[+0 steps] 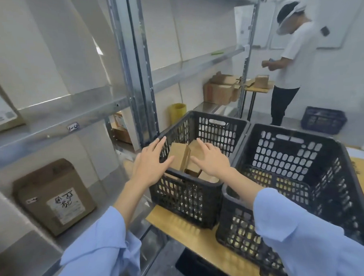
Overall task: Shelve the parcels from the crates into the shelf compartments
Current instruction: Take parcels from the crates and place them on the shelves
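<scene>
Two black slotted crates stand side by side on a wooden table [193, 237]. The left crate [185, 198] holds several brown cardboard parcels [178, 155], one standing upright. My left hand [151, 162] reaches over the crate's near left rim with fingers spread, just left of that upright parcel. My right hand [212, 158] hovers over the parcels with fingers spread, holding nothing. The right crate [299, 174] looks bare inside. To the left stands a metal shelf [57, 120] tagged "1-4"; a brown labelled parcel [54, 195] lies in the compartment below it.
A metal upright [138, 77] divides the shelf bays. Another parcel [0, 110] sits at far left on the tagged shelf. Cardboard boxes [222, 90] and a yellow roll [177, 112] sit on farther shelves. A person in white [292, 58] stands at back right beside a blue crate [323, 120].
</scene>
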Available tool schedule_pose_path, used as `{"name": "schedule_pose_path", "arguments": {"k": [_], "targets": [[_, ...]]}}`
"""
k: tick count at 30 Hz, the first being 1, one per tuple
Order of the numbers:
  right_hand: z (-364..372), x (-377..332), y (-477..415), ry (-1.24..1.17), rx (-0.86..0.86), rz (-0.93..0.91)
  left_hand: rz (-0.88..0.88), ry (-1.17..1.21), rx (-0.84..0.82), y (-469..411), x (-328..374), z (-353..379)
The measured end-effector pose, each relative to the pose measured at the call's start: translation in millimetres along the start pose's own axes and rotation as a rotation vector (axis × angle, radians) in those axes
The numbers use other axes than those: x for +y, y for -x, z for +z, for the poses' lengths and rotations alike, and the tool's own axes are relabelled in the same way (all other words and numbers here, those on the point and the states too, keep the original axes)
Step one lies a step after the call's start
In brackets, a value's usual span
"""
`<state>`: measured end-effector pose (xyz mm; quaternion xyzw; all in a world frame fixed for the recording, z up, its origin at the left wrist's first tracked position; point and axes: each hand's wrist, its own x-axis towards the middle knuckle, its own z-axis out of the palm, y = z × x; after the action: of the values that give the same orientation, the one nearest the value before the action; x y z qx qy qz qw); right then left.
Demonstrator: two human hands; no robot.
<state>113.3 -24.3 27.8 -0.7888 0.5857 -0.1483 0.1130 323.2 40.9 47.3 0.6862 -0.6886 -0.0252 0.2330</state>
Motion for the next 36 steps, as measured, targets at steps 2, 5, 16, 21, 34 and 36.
{"name": "schedule_pose_path", "arguments": {"k": [2,5,16,21,34,36], "targets": [[7.5,8.3,-14.5,-0.018,-0.020,0.016,0.006,-0.007,-0.025,-19.3,-5.8,11.0],[21.1,16.4,-34.0,-0.035,-0.051,0.034,0.023,-0.025,-0.064,-46.4,-13.4,25.8],[78.2,26.6,-103.5,-0.173,-0.114,0.140,0.072,0.020,-0.326,-136.3,-52.9,97.2],[97.0,32.2,-129.8,-0.237,-0.126,0.194,0.035,0.071,-0.442,-163.4,-67.5,125.6],[148.7,30.5,-151.6,-0.501,-0.231,0.266,-0.130,0.252,-0.686,-195.0,-90.4,172.8],[155.6,31.4,-153.3,-0.553,-0.251,0.281,-0.113,0.295,-0.679,-199.9,-92.6,176.4]]}}
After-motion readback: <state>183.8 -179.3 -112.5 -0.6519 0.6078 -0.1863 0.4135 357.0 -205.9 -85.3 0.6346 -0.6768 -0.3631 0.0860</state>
